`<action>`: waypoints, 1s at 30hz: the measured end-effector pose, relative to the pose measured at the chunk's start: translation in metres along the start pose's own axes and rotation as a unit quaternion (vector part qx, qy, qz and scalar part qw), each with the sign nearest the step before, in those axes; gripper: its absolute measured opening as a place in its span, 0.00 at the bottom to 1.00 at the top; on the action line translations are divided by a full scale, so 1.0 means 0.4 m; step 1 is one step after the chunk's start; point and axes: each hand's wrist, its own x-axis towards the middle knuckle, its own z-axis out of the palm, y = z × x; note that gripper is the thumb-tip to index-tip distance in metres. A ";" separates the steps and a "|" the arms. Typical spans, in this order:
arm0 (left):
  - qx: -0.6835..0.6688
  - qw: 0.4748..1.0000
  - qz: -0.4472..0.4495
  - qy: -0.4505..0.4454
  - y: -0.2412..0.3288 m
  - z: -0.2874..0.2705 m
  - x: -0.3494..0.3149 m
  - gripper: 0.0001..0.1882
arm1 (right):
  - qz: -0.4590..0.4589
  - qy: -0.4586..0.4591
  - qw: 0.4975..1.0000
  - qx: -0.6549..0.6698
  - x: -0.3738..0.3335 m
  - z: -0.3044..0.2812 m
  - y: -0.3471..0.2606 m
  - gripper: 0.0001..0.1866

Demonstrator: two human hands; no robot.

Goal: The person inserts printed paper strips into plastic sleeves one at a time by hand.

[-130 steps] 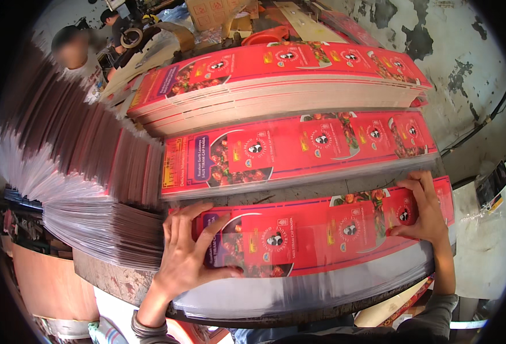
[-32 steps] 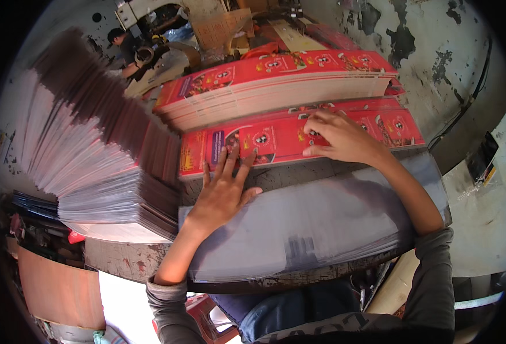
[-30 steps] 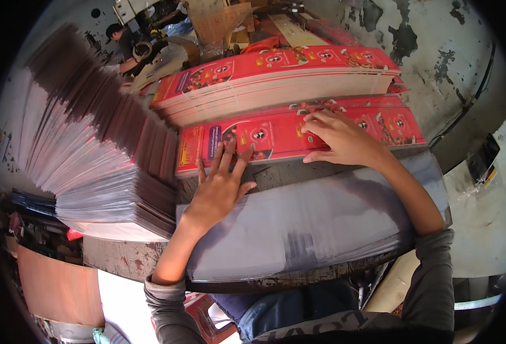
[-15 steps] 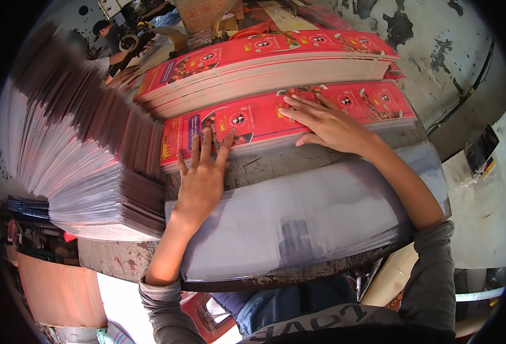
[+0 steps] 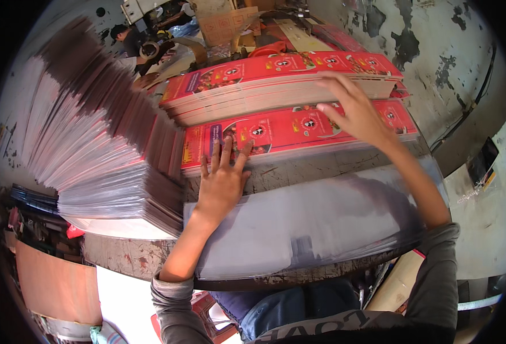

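Note:
Spread fingers of my left hand [image 5: 223, 180] lie flat on the left end of the near stack of red printed card sheets [image 5: 276, 133]. My right hand [image 5: 359, 114] is raised over the right part of that stack, its thumb apart from its fingers and nothing in it. Behind lies a taller stack of the same red sheets [image 5: 253, 94]. Closest to me, under my forearms, is a wide pile of clear plastic sleeves [image 5: 345, 209]. A high, leaning pile of sheets in clear sleeves [image 5: 109, 155] rises left of my left hand.
Everything rests on a scuffed worktable [image 5: 281, 171]. Beyond the stacks are a cardboard box [image 5: 224, 28] and a roll of tape [image 5: 149, 50]. Another person [image 5: 131, 43] is at the far left. A peeling wall [image 5: 425, 69] stands to the right.
My right hand has lifted off the near red stack and moved right. My left hand stays on the stack's left end. The whole view has shifted slightly.

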 end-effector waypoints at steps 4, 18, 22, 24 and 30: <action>-0.012 1.000 0.001 0.003 -0.002 0.001 0.000 0.33 | -0.008 -0.012 0.991 -0.136 0.063 -0.007 0.076 0.28; -0.006 1.000 0.004 0.000 -0.006 -0.004 0.000 0.35 | -0.083 0.122 0.940 -0.307 0.093 0.068 0.131 0.09; 0.002 1.000 0.010 0.007 -0.004 -0.005 0.001 0.34 | -0.062 0.114 0.937 -0.323 0.086 0.059 0.117 0.09; 0.000 1.000 0.008 0.000 -0.003 -0.007 0.002 0.34 | -0.051 0.118 0.945 -0.300 0.085 0.052 0.114 0.10; -0.003 1.000 0.008 0.001 -0.007 -0.002 0.001 0.35 | 0.037 0.000 0.958 -0.283 0.096 0.029 0.071 0.30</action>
